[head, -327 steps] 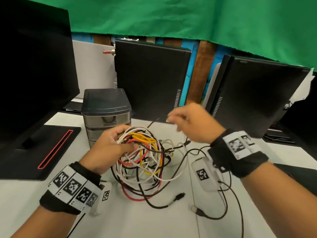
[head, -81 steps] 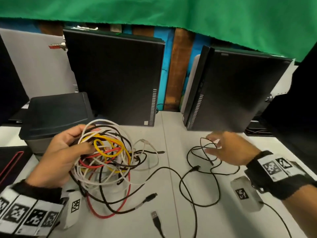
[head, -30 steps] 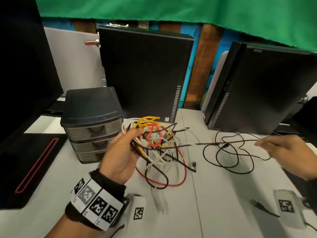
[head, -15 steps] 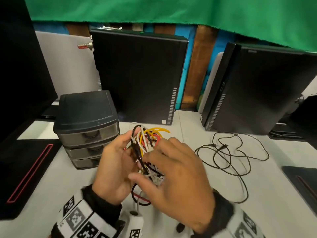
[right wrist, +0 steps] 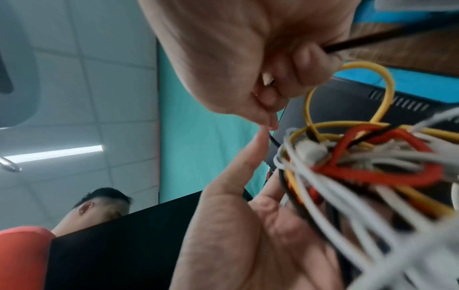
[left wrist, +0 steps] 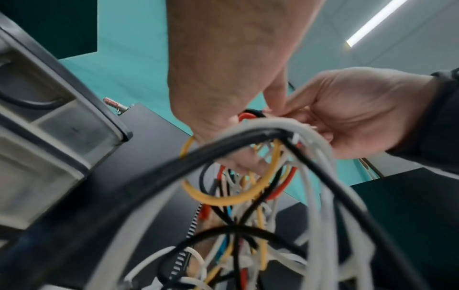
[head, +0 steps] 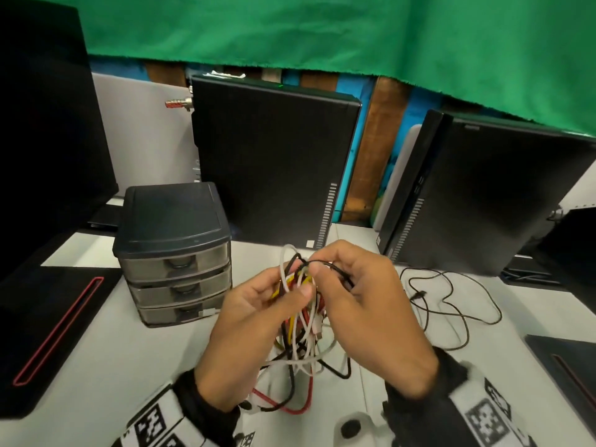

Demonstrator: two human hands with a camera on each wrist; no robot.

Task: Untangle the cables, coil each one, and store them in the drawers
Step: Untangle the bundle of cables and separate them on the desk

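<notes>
White, black, yellow and red cords formed the tangled bundle [head: 298,321], held above the table [head: 106,356] between both hands. Left hand [head: 254,333] curled round its strands; right hand [head: 364,304] pinched a thin black cable [head: 325,264]. Smoky plastic drawer unit [head: 175,256] stood left; a loose black cable [head: 451,304] lay right.

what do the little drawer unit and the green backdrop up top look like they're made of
Drawer unit: looks like moulded plastic. The dark grey top and frame are matte with rounded corners, and the three drawer fronts are smoky and translucent with a dull sheen.

Green backdrop: looks like woven cloth, matte. It hangs in soft folds and its lower edge is ragged and fraying.
</notes>
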